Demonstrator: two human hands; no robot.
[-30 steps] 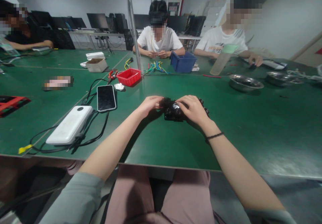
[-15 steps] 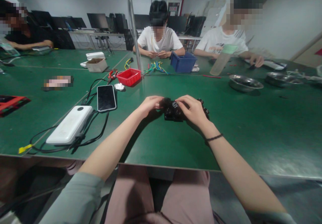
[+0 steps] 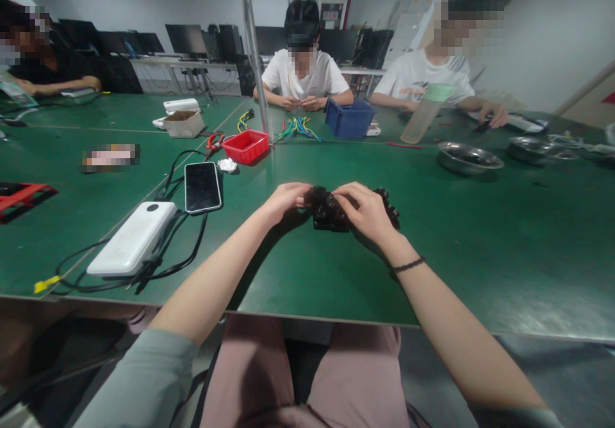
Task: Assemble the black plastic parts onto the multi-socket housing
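On the green table in front of me lies a black block with several shiny, rounded black parts on top (image 3: 331,220). My left hand (image 3: 287,201) is closed at its left end, thumb and fingers pressed against a dark part there. From the right, my right hand (image 3: 366,209) reaches over the block with its fingertips pinched together at the top. Whatever lies between those fingertips is too small and dark to make out. The right hand hides the middle of the block, and more rounded black parts (image 3: 393,213) show beyond it.
A white power bank (image 3: 134,239) with black cables and a phone (image 3: 202,188) lie to the left. Behind stand a red bin (image 3: 247,148), a metal pole (image 3: 257,56) and a blue bin (image 3: 350,120). Steel bowls (image 3: 468,162) and a bottle (image 3: 426,117) are right. Co-workers sit around.
My right fingertips have shifted very slightly left on the block, and the pale glint beside them has dimmed. My left hand stays in place. The right co-worker's hand has moved a little.
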